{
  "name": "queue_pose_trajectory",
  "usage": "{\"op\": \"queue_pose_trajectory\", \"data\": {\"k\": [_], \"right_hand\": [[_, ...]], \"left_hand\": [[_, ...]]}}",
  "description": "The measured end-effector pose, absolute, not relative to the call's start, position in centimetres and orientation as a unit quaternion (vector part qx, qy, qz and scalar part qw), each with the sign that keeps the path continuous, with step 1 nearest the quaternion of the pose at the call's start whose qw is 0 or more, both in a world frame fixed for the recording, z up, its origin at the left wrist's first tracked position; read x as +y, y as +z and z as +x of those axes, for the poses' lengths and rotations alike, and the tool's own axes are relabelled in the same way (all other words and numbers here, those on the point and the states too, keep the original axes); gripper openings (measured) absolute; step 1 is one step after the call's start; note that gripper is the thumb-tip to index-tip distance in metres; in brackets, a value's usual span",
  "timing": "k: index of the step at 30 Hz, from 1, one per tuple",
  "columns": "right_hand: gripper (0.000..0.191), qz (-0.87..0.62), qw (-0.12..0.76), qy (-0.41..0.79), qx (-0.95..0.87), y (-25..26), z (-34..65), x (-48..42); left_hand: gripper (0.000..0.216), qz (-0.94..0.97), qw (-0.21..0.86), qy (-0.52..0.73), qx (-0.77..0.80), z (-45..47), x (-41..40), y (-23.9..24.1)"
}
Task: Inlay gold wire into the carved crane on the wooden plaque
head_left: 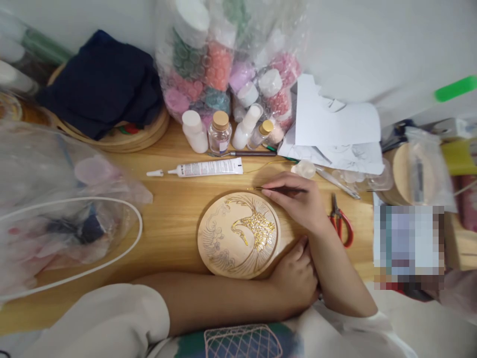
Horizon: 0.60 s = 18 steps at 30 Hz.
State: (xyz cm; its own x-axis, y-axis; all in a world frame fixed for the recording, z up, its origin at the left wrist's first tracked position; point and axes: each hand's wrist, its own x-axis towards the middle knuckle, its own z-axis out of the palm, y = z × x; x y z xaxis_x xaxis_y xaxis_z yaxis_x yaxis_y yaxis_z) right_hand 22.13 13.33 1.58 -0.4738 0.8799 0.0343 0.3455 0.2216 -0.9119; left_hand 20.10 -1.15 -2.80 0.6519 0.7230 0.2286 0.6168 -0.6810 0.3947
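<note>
A round pale disc lies on the table, bearing a line drawing of a crane-like bird partly filled with gold wire. Past its upper right edge, my right hand pinches dark slim tweezers. A short piece of gold wire shows at their tips, above the disc's top rim. My left hand rests at the disc's lower right, fingers curled and partly under my right forearm; whatever they hold, if anything, is hidden.
A white glue tube lies behind the disc, its cap off beside it. Small bottles and a bubble-wrap bag stand farther back. Red-handled pliers are at right, papers behind. A white cable loops at left.
</note>
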Motion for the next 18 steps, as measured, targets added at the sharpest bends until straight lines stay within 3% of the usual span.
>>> {"op": "queue_pose_trajectory", "data": {"k": [18], "right_hand": [[0.002, -0.423, 0.313, 0.457, -0.717, 1.52, 22.01, 13.33]], "left_hand": [[0.049, 0.894, 0.138, 0.2, 0.375, 19.95, -1.13, -2.87]]}}
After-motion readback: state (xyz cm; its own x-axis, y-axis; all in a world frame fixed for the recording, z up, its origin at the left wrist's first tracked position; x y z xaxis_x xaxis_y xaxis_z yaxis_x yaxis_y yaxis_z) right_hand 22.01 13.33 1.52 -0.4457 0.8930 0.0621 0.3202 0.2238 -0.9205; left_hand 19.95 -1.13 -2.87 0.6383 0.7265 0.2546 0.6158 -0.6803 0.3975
